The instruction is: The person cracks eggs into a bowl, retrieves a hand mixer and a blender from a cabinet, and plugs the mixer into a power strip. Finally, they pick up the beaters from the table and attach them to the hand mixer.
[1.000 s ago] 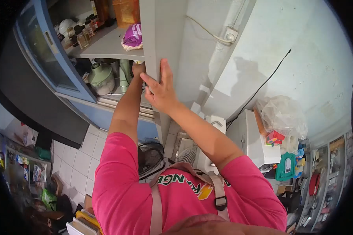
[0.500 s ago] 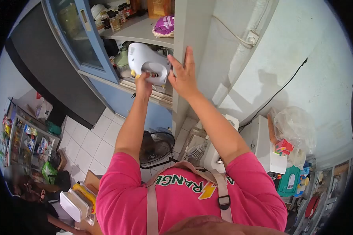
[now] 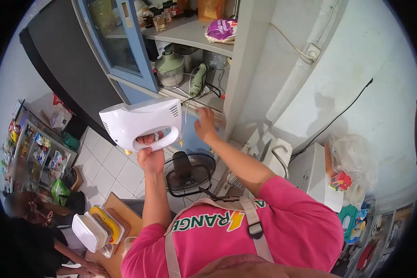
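I am holding a white hand mixer (image 3: 141,121) in my left hand (image 3: 150,157), just outside the front of the grey-and-blue cabinet (image 3: 246,65). My left fingers are passing through the mixer's loop handle and clamping around its bar. The mixer is turning one broad side towards me, showing a rounded, glossy shell with dark vent slits at the end nearer the cabinet's side panel and fainter slits at the other. Two yellow pieces are poking out along its handle side.

My right hand (image 3: 206,125) is hovering by the cabinet's front edge, its fingers half bent and standing apart; I cannot tell whether they are touching the thin white cord (image 3: 186,111) near them. On the cabinet's lower shelf, a green-lidded container (image 3: 170,69) is standing near a rolled green item (image 3: 199,81); on its upper shelf, a purple packet (image 3: 221,30) is resting. A black fan (image 3: 183,171) is standing in front of the cabinet.
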`<state>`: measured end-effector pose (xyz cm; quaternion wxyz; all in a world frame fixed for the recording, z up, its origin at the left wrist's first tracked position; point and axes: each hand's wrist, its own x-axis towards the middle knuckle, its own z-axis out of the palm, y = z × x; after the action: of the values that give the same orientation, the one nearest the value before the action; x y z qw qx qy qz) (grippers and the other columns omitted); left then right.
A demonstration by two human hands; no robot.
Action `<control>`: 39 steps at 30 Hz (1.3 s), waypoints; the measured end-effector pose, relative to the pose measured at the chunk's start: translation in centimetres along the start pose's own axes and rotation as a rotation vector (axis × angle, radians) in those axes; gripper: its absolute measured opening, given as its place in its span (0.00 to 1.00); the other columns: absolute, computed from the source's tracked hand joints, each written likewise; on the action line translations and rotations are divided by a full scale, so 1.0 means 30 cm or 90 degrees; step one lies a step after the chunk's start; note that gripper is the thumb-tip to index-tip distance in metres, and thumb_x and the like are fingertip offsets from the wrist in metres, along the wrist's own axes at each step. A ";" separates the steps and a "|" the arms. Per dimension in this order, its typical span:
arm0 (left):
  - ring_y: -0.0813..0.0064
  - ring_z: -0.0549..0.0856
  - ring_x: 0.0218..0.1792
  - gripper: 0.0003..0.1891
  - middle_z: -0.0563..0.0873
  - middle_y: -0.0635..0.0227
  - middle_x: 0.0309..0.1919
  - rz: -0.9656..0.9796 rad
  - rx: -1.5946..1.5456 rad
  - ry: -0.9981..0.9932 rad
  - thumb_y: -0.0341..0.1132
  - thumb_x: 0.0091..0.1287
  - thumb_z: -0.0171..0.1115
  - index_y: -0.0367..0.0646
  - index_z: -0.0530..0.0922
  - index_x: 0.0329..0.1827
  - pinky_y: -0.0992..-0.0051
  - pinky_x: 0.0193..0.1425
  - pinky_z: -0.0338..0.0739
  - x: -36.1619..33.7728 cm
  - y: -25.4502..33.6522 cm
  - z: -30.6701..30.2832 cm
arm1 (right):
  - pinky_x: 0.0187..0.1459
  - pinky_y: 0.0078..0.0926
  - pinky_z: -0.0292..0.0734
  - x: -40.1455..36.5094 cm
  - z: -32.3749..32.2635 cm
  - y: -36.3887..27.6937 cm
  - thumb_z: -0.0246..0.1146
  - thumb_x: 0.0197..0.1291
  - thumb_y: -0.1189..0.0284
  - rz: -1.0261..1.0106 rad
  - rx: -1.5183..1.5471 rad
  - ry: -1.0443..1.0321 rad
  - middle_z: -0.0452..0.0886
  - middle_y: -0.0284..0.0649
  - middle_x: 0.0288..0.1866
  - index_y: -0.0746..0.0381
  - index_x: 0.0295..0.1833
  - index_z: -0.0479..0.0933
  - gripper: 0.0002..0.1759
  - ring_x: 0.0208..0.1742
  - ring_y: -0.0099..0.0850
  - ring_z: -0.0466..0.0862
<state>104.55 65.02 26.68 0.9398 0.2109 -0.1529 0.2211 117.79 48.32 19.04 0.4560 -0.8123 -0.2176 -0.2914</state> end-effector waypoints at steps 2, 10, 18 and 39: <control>0.77 0.73 0.40 0.17 0.68 0.76 0.32 0.004 0.021 0.017 0.21 0.42 0.51 0.49 0.67 0.36 0.57 0.71 0.60 -0.037 0.030 0.005 | 0.60 0.45 0.61 0.132 0.035 0.043 0.56 0.49 0.80 -0.006 0.009 0.004 0.70 0.48 0.52 0.62 0.48 0.73 0.17 0.54 0.53 0.69; 0.75 0.72 0.39 0.20 0.68 0.75 0.31 0.004 0.089 0.083 0.25 0.38 0.54 0.46 0.70 0.40 0.50 0.69 0.60 -0.189 0.146 0.028 | 0.60 0.54 0.65 0.417 0.123 0.046 0.66 0.53 0.52 0.209 -0.445 -0.383 0.54 0.43 0.76 0.44 0.55 0.78 0.23 0.65 0.51 0.67; 0.56 0.65 0.69 0.43 0.69 0.61 0.66 0.104 0.184 -0.115 0.35 0.45 0.63 0.44 0.61 0.71 0.49 0.73 0.56 -0.297 0.324 0.054 | 0.61 0.46 0.66 0.422 0.241 0.233 0.66 0.48 0.66 0.262 -0.325 -0.146 0.55 0.44 0.75 0.49 0.50 0.80 0.19 0.62 0.56 0.69; 0.66 0.75 0.53 0.32 0.78 0.68 0.43 0.202 0.245 0.111 0.25 0.42 0.54 0.43 0.71 0.58 0.51 0.69 0.61 -0.358 0.522 -0.001 | 0.36 0.41 0.78 0.294 0.052 -0.051 0.54 0.60 0.70 0.557 0.859 0.227 0.73 0.38 0.51 0.54 0.56 0.71 0.17 0.43 0.37 0.76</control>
<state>87.85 74.00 27.72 0.8454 0.3394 -0.0579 0.4084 123.74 51.20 25.26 0.9461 -0.3167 0.0656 -0.0186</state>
